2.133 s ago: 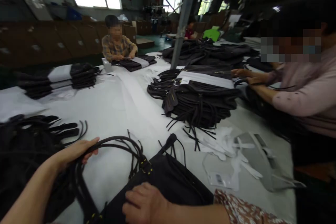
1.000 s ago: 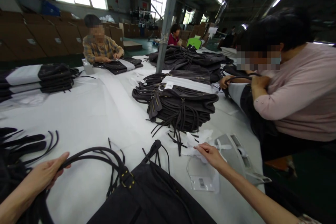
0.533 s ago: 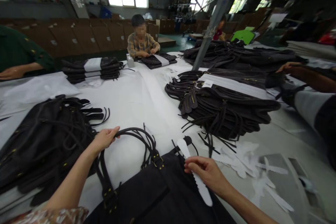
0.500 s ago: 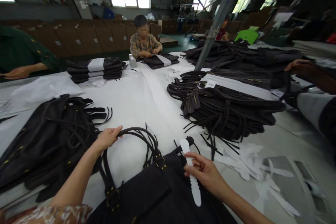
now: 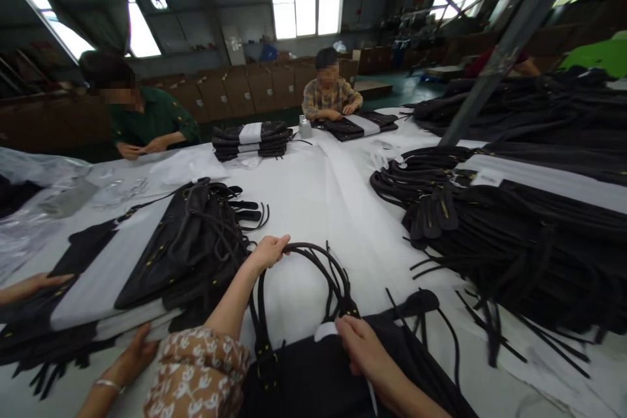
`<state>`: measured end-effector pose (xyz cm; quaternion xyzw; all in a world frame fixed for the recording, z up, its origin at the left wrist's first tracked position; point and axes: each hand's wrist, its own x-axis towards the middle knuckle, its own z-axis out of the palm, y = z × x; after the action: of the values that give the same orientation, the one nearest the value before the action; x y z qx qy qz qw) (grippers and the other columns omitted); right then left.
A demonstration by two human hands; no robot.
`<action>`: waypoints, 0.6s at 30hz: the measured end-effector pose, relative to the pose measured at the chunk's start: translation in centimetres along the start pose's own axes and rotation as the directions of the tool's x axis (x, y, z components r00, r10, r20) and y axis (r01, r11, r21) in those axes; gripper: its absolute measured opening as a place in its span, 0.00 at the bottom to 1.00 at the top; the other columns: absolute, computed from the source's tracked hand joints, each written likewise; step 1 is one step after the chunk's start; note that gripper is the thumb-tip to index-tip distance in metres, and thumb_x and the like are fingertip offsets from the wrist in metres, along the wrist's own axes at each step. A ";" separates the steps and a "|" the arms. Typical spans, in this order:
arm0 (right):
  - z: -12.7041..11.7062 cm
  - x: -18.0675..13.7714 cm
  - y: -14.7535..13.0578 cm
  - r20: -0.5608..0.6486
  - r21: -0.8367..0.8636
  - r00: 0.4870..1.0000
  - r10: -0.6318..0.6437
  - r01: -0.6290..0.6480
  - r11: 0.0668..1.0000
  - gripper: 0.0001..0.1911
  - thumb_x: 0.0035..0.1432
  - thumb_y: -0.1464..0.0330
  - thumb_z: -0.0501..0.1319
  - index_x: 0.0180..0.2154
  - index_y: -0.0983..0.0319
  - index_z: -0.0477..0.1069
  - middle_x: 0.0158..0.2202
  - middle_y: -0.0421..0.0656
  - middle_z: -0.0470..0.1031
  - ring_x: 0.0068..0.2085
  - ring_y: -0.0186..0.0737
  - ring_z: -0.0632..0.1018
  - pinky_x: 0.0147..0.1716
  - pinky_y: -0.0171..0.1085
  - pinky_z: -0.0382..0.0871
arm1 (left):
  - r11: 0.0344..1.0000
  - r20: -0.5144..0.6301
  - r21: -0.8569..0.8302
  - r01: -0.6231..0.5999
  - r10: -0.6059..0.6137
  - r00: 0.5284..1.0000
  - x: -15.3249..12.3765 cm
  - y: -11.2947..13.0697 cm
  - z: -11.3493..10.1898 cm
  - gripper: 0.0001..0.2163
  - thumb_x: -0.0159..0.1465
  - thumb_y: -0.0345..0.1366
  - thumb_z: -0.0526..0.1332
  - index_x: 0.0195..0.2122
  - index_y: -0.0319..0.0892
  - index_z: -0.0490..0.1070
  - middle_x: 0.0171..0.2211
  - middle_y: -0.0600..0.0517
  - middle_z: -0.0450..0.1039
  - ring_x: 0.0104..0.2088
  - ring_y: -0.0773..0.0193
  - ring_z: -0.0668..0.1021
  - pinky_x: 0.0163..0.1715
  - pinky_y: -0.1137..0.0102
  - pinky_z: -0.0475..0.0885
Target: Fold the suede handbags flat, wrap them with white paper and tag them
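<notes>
A dark bag [image 5: 313, 382] lies on the white table right in front of me. Its long handles [image 5: 318, 260] arch away from me. My left hand [image 5: 268, 252] is closed on the top of the handle loop. My right hand [image 5: 360, 347] is closed at the bag's top edge, just below the strap buckle. It pinches a white paper strip [image 5: 324, 330] against the bag. Most of the strip is hidden under my fingers and wrist.
A stack of dark bags with white paper bands [image 5: 161, 255] lies to my left, with another person's hand [image 5: 133, 354] on its near edge. A taller stack [image 5: 514, 228] fills the right. Two people [image 5: 147, 124] [image 5: 330, 95] work across the table beside smaller stacks [image 5: 252, 138]. A metal pole [image 5: 509, 46] rises at right.
My right hand took a white paper strip from the pile at right and brought it to the bag's top edge. My left hand kept hold of the handles. My view turned left.
</notes>
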<state>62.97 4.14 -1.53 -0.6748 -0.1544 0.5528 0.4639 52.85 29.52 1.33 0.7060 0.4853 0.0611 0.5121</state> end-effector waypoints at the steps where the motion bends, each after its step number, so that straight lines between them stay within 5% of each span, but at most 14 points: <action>1: 1.0 0.7 -0.1 0.000 0.075 1.000 -0.011 0.011 0.997 0.17 0.53 0.55 0.60 0.23 0.61 0.61 0.16 0.31 0.54 0.15 0.26 0.56 0.12 0.28 0.52 | 1.000 0.001 -0.011 -0.004 0.004 1.000 0.1 -0.1 0.0 0.25 0.63 0.54 0.50 0.23 0.38 0.71 0.11 0.59 0.56 0.11 0.71 0.57 0.14 0.72 0.52; 6: 5.9 5.9 -2.4 0.045 0.363 0.999 0.019 -0.034 0.931 0.09 0.50 0.65 0.60 0.25 0.60 0.60 0.15 0.32 0.58 0.15 0.28 0.60 0.14 0.30 0.56 | 0.998 0.000 -0.055 -0.041 0.041 0.999 0.2 -0.2 0.3 0.25 0.63 0.55 0.50 0.24 0.38 0.71 0.11 0.58 0.58 0.11 0.72 0.59 0.14 0.73 0.53; 10: 8.6 9.9 -5.6 0.017 0.467 0.995 -0.098 0.079 0.881 0.08 0.45 0.69 0.61 0.28 0.61 0.62 0.18 0.33 0.62 0.18 0.28 0.63 0.17 0.28 0.57 | 0.997 -0.066 -0.065 -0.042 0.038 0.997 -0.1 -0.3 0.5 0.22 0.62 0.54 0.53 0.27 0.39 0.69 0.14 0.57 0.64 0.12 0.72 0.63 0.14 0.74 0.55; 18: 8.2 9.9 -6.3 -0.029 0.489 0.983 -0.180 0.171 0.855 0.12 0.43 0.67 0.65 0.31 0.63 0.66 0.21 0.38 0.70 0.21 0.31 0.70 0.20 0.30 0.60 | 0.990 -0.001 -0.139 0.025 -0.026 1.000 -0.1 0.1 1.0 0.16 0.64 0.46 0.56 0.28 0.37 0.69 0.18 0.59 0.66 0.13 0.76 0.61 0.13 0.77 0.54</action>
<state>60.95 18.26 -2.17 -0.5135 -0.0744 0.5352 0.6665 53.43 28.80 1.03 0.6624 0.4896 0.0891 0.5600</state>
